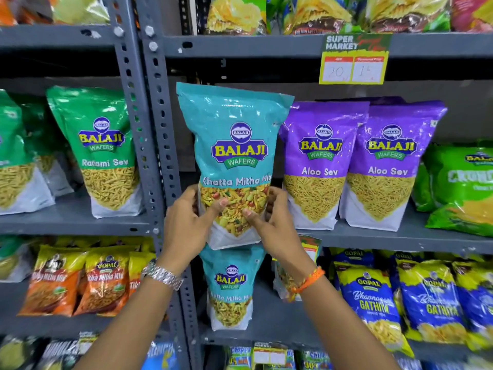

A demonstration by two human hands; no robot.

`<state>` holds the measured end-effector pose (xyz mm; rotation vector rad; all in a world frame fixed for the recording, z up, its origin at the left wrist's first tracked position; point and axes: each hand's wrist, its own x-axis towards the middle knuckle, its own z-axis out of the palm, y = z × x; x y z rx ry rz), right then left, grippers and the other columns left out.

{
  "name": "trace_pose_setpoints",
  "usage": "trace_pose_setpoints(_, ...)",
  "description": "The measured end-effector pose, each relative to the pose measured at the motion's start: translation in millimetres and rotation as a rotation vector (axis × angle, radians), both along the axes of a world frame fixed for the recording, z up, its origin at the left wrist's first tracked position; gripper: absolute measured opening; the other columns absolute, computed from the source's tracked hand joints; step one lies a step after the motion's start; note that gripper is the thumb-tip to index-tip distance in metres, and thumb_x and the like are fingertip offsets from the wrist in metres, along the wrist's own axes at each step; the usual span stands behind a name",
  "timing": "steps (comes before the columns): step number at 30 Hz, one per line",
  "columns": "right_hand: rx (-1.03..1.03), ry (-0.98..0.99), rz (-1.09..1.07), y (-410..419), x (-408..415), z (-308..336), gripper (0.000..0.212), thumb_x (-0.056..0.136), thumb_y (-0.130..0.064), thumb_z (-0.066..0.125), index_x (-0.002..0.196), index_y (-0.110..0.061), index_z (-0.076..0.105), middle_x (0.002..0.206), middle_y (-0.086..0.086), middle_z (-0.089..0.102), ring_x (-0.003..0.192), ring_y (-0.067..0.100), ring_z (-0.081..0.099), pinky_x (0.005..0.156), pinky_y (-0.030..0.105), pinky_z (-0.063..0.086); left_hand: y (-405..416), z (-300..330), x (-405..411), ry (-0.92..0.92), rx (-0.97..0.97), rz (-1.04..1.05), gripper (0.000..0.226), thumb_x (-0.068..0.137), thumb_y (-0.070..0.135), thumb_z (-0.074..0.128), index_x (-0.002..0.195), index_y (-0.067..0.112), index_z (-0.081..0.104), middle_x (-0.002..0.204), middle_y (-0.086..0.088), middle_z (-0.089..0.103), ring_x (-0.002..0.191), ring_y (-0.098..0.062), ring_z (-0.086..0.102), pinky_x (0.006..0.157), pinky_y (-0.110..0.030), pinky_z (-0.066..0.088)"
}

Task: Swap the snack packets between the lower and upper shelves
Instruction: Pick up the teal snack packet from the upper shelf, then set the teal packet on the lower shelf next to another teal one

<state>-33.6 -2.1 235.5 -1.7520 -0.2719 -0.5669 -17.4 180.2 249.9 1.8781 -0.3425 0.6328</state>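
Note:
A teal Khatta Mitha Mix packet (pixel 234 145) is held upright in front of the upper shelf (pixel 373 235), just left of two purple Aloo Sev packets (pixel 317 161). My left hand (pixel 186 222) grips its lower left side and my right hand (pixel 272 220) its lower right, thumbs on the clear window. Its bottom edge hangs slightly below the shelf's front lip. A second teal Khatta Mitha Mix packet (pixel 230 287) stands on the lower shelf (pixel 280 329) directly beneath.
Green Ratlami Sev packets (pixel 104 150) fill the left bay beyond the grey perforated upright (pixel 157 129). Green packets (pixel 464 182) sit at the right. Orange Gopal packets (pixel 80 281) and blue Gathiya packets (pixel 373 297) line the lower shelf. A price tag (pixel 353 62) hangs above.

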Motion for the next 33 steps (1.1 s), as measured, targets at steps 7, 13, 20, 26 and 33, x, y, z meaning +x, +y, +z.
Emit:
trace_pose_setpoints(7, 0.021, 0.089, 0.03, -32.7, -80.7, -38.5, 0.07, 0.075, -0.016, 0.087, 0.129, -0.038, 0.047, 0.119, -0.017, 0.068, 0.106, -0.007, 0.064, 0.081, 0.005, 0.049, -4.7, -41.2, -73.0, 0.179, -0.12, -0.254, 0.043, 0.072, 0.043, 0.076, 0.112, 0.031, 0.069, 0.105, 0.02, 0.08, 0.094, 0.0, 0.077, 0.078, -0.02, 0.062)
trace_pose_setpoints(13, 0.047, 0.266, 0.035, -56.4, -128.5, -135.2, 0.066, 0.075, -0.015, 0.087, 0.129, -0.032, 0.054, 0.126, -0.018, 0.069, 0.12, -0.002, 0.064, 0.09, 0.011, 0.052, -24.3, -141.5, -102.3, 0.441, -0.113, -0.4, 0.049, 0.078, 0.031, 0.085, 0.122, 0.029, 0.064, 0.117, 0.022, 0.077, 0.109, 0.0, 0.072, 0.094, -0.023, 0.058)
trace_pose_setpoints(20, -0.018, 0.471, -0.09, -87.4, -120.6, -247.3, 0.067, 0.072, 0.007, 0.084, 0.125, -0.02, 0.052, 0.121, -0.001, 0.071, 0.113, -0.004, 0.066, 0.088, 0.01, 0.052, -56.2, -242.6, -83.8, 0.646, -0.038, -0.446, 0.062, 0.077, 0.044, 0.08, 0.132, 0.026, 0.059, 0.131, 0.011, 0.073, 0.125, -0.008, 0.067, 0.11, -0.043, 0.052)
trace_pose_setpoints(26, 0.047, 0.588, -0.062, -118.1, -82.1, -265.0, 0.065, 0.079, 0.01, 0.077, 0.129, -0.017, 0.046, 0.121, -0.008, 0.061, 0.104, -0.02, 0.062, 0.082, 0.002, 0.05, -91.2, -281.2, -38.3, 0.754, -0.006, -0.467, 0.054, 0.07, 0.054, 0.078, 0.119, 0.038, 0.063, 0.128, 0.011, 0.073, 0.122, -0.011, 0.067, 0.11, -0.052, 0.051)
trace_pose_setpoints(33, -0.006, 0.611, -0.1, -153.4, -28.0, -265.7, 0.07, 0.08, 0.0, 0.081, 0.14, -0.01, 0.047, 0.136, 0.013, 0.063, 0.128, 0.028, 0.059, 0.109, 0.049, 0.05, -134.9, -261.7, 6.8, 0.772, 0.068, -0.424, 0.043, 0.094, 0.018, 0.071, 0.134, 0.017, 0.055, 0.134, 0.001, 0.063, 0.128, -0.021, 0.061, 0.109, -0.041, 0.05)
